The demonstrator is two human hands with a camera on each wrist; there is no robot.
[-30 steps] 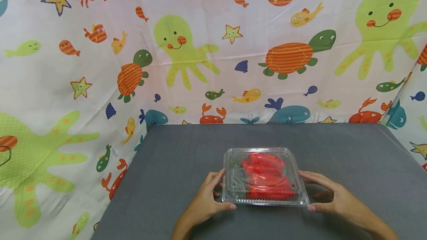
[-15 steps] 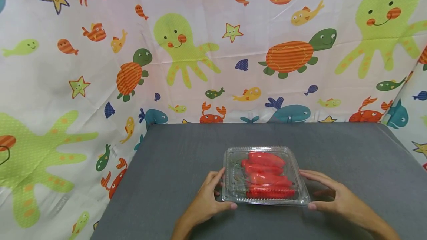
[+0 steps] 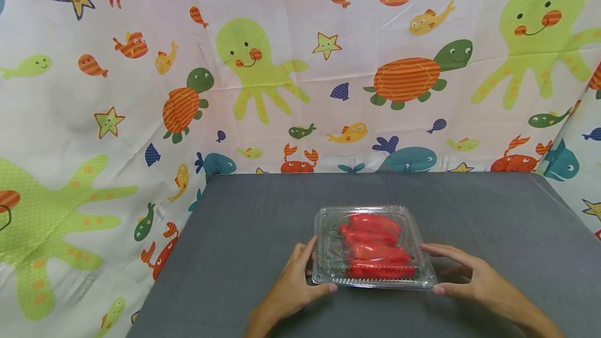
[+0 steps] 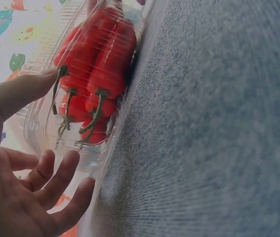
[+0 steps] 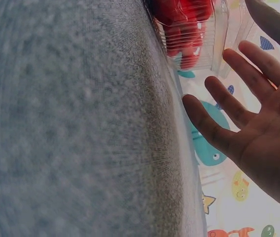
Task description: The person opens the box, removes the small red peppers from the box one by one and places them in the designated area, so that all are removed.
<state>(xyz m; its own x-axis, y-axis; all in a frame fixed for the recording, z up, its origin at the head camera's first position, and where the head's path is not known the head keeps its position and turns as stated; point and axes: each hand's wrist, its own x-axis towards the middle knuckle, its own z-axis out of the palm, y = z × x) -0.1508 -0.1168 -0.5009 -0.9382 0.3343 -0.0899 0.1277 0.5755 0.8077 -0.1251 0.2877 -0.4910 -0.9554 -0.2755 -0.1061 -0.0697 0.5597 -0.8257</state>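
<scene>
A clear plastic clamshell box (image 3: 328,270) lies closed on the grey table. Inside it several red peppers (image 3: 377,252) with green stems lie side by side. My left hand (image 3: 293,286) is at the box's left side, its thumb by the front left corner and its index finger along the left edge. In the left wrist view the other fingers (image 4: 63,177) are spread and loosely bent, with nothing in them. At the right side is my right hand (image 3: 474,280), thumb beside the front right corner. Its fingers (image 5: 219,121) are spread and relaxed in the right wrist view.
The grey cloth-covered table (image 3: 244,233) extends around the box on all sides. Behind it and to both sides hangs a white curtain (image 3: 300,72) printed with sea animals.
The left thumb has shifted slightly to the right along the front of the box. The right hand and the box stay nearly where they were. The view has drifted very slightly.
</scene>
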